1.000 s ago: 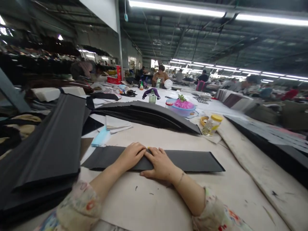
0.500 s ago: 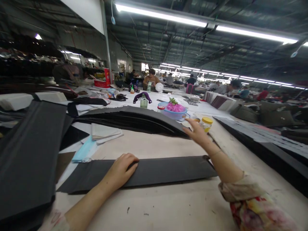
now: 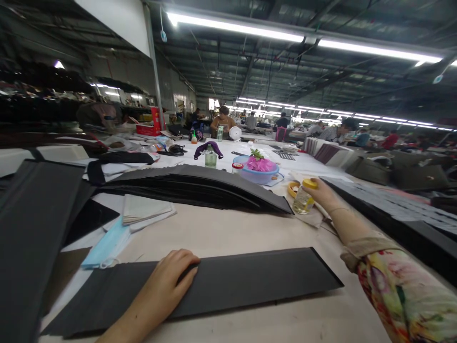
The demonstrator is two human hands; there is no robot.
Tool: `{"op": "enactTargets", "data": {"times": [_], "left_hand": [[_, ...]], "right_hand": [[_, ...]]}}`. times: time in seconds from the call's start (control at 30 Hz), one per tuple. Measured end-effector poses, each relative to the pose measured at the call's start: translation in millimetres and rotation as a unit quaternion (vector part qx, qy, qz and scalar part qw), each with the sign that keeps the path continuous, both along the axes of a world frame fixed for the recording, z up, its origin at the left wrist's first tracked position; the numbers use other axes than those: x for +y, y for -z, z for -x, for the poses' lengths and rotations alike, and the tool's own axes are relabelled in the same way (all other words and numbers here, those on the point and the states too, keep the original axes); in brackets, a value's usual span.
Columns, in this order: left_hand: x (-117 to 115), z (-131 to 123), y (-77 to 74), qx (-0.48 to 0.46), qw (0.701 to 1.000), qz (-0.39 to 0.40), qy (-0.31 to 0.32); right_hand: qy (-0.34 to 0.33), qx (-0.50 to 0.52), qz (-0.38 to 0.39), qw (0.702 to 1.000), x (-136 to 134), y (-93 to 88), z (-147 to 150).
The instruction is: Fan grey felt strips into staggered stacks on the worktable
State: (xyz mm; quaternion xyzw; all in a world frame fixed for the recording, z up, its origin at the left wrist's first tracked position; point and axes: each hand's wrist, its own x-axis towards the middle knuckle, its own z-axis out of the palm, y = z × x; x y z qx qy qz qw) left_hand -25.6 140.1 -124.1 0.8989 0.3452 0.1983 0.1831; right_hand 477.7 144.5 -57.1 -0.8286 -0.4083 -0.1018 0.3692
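Note:
My left hand (image 3: 174,274) rests on a long dark grey panel (image 3: 264,276), with the fingers laid over it and the thumb apart. The panel lies flat on the pale table, its far edge passing under my fingers. At the right, my right hand (image 3: 320,193) is closed on a clear jar (image 3: 303,205) with a yellow lid, gripping it near the top. Some of its fingers are hidden behind the jar. Left of the jar, a fanned stack of dark grey panels (image 3: 200,183) curves across the table.
A yellow tape roll (image 3: 293,188) lies beside the jar. Behind the stack stand a blue basin (image 3: 262,176) with pink contents and a green bottle (image 3: 210,157). A blue face mask (image 3: 107,245) and a paper pad (image 3: 144,209) lie left. More dark panels (image 3: 35,228) fill the left edge.
My right hand has moved right from the end of the stack and taken hold of the jar. My left hand stays on the panel. The view has shifted slightly.

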Motion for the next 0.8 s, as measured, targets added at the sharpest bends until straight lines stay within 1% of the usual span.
{"op": "enactTargets", "data": {"times": [0.07,0.17,0.27,0.37,0.47,0.6,0.7,0.77,0.8], "left_hand": [[1,0,1.0,-0.001,1.0,-0.004,-0.002],[1,0,2.1,0.0,1.0,-0.01,-0.007],[1,0,2.4,0.003,1.0,-0.015,-0.014],[1,0,2.7,0.004,1.0,-0.021,-0.017],[2,1,3.6,0.003,0.999,-0.03,-0.018],[1,2,3.7,0.005,0.999,-0.042,-0.022],[0,1,2.1,0.009,0.999,-0.037,-0.022],[-1,0,0.7,0.009,0.999,-0.028,-0.023],[-1,-1,0.0,0.008,0.999,-0.024,-0.023]], "right_hand": [[0.003,-0.008,-0.017,1.0,3,-5.0,-5],[-0.002,-0.026,-0.047,0.999,13,-20.0,-10],[-0.016,-0.05,-0.071,0.996,34,-35.1,-9],[-0.032,-0.066,-0.08,0.994,62,-40.2,0],[-0.043,-0.072,-0.077,0.993,89,-31.0,10],[-0.053,-0.06,-0.054,0.995,115,-2.2,18],[-0.057,-0.04,-0.025,0.997,123,17.1,19],[-0.062,-0.029,-0.009,0.998,123,20.7,20],[-0.066,-0.026,-0.002,0.997,122,19.0,20]]}}
